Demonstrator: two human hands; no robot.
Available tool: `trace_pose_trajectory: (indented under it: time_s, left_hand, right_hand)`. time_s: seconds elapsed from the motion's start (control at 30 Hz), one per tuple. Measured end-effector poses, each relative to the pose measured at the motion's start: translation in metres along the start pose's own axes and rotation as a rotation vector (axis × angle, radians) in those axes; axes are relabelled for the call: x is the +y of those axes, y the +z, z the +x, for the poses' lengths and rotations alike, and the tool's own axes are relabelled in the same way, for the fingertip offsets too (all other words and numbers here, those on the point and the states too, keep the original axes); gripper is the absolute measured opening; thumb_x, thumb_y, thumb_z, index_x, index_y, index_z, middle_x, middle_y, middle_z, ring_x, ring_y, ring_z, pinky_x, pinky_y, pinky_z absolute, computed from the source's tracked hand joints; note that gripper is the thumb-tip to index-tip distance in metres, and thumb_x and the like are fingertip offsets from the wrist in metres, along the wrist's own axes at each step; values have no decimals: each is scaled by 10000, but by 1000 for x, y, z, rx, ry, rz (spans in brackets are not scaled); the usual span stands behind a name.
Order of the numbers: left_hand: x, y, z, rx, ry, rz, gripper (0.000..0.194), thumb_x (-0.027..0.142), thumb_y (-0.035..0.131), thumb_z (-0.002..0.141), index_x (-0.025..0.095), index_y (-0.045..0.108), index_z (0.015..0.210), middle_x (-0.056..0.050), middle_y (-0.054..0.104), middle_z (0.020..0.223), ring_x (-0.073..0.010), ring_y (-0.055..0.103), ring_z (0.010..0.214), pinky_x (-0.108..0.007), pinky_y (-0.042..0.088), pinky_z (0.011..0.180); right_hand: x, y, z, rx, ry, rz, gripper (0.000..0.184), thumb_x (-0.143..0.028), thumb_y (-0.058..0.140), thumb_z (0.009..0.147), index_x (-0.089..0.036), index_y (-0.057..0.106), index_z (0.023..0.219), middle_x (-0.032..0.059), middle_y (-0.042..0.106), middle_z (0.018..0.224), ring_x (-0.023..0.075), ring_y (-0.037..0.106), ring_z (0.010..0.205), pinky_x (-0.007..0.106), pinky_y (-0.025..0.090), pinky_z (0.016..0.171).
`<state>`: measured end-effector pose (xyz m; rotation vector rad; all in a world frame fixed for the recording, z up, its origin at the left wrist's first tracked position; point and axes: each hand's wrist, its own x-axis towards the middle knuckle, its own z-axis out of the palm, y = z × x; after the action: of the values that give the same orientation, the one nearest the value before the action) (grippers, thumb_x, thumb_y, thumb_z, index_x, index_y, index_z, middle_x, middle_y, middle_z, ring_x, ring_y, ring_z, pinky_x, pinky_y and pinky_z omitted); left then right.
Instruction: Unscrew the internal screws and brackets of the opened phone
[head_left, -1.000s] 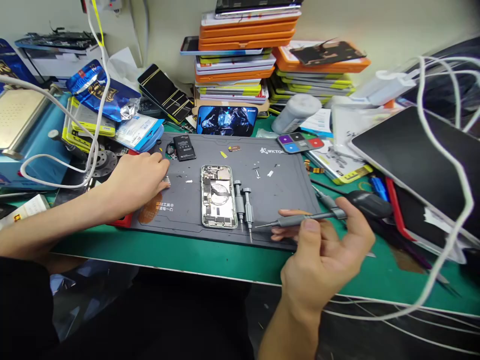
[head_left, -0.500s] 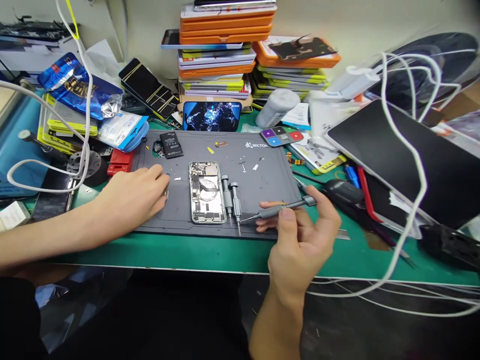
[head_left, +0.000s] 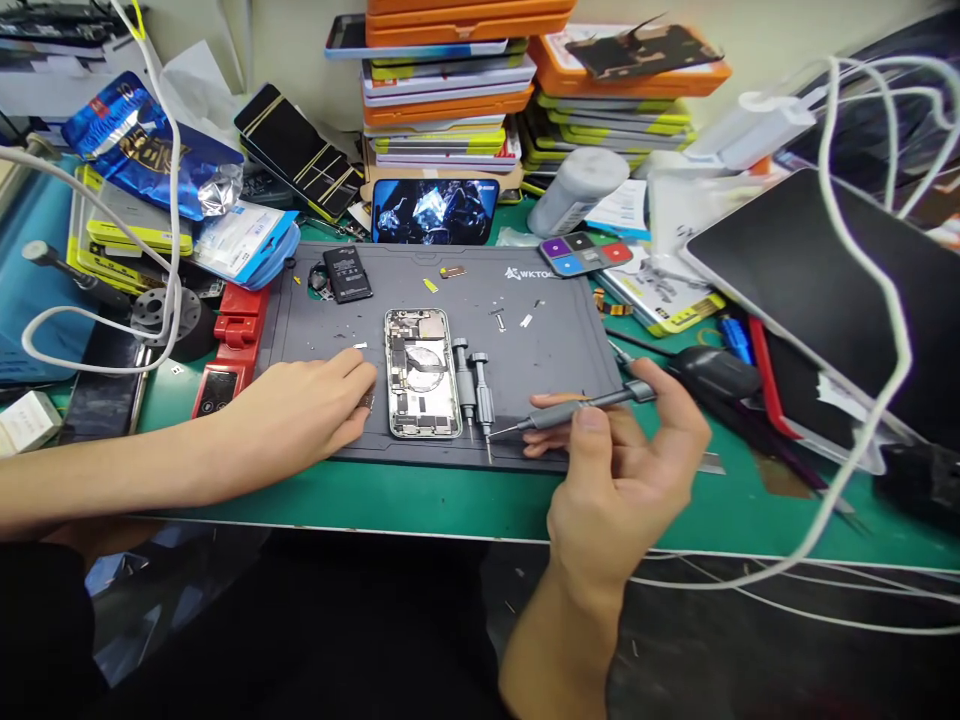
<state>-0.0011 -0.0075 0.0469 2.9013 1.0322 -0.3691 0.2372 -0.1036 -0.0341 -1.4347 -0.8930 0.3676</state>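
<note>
You are reaching in from the left with your left hand (head_left: pixel 319 400), curling its fingers low over the grey work mat (head_left: pixel 375 280) and pinching a small silvery part (head_left: pixel 368 400) at the fingertips; most of that part is hiding behind them. Beyond that forearm, a red device (head_left: pixel 238 330) is lying along the mat's left edge. A black battery (head_left: pixel 347 276) is resting near the mat's far left corner.

Just right of your left fingers, the opened phone (head_left: pixel 424 375) is lying around the middle of the mat, nearer its front edge, and is showing its inner boards. Past the mat's far edge, a phone with a lit screen (head_left: pixel 435 212) is leaning upright on its long side. Two grey screwdrivers (head_left: pixel 484 400) are lying side by side just right of the opened phone, their tips pointing toward the front edge.

Your right hand (head_left: pixel 626 475) is grasping another screwdriver (head_left: pixel 585 407) above the mat's front right part, and its tip is pointing left, toward the lying pair. Beyond, a colourful panel (head_left: pixel 581 255) is sitting at the mat's far right corner.
</note>
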Motion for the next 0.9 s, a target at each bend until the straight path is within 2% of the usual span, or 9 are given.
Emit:
trace_pose_trajectory:
  time_s: [0.17,0.4,0.6,0.77,0.9]
  left_hand:
    - [4,3,5,87,3,-55,164,306,466,1080,177,563,1106,-39,638,1065,-181,680,814,-292,421,575]
    - [15,15,14,201,35,-14,199,350,494,1090,181,586,1141,-42,652,1047,-179,676,888,-277,237,479]
    - [15,19,18,193,34,12,217,362,533,1083,173,599,1165,-60,652,1089,-189,674,938,-271,289,492]
    - [14,15,13,191,39,43,276,399,546,1083,166,586,1225,-62,666,1120,-192,680,942,-280,316,495]
    - [16,17,6,266,80,135,316,429,525,1090,161,587,1245,-62,690,1090,-184,669,863,-303,364,513]
  right_hand:
    - [-1,0,0,-8,5,-16,450,-337,630,994,-214,517,1412,-15,775,884,85,611,519,257,569,534]
    - [1,-1,1,-15,-17,-19,431,-331,625,995,-221,525,1399,-15,775,878,77,604,520,243,573,530]
    - [-1,-1,2,-13,-11,-6,426,-318,636,977,-227,530,1379,-19,774,858,94,592,504,267,572,500]
    - [0,-1,2,-7,10,-5,441,-308,645,967,-227,528,1385,-16,777,858,117,636,534,295,573,505]
    - [0,0,2,-2,2,1,433,-300,653,963,-229,535,1374,-22,780,855,113,613,511,296,571,495]
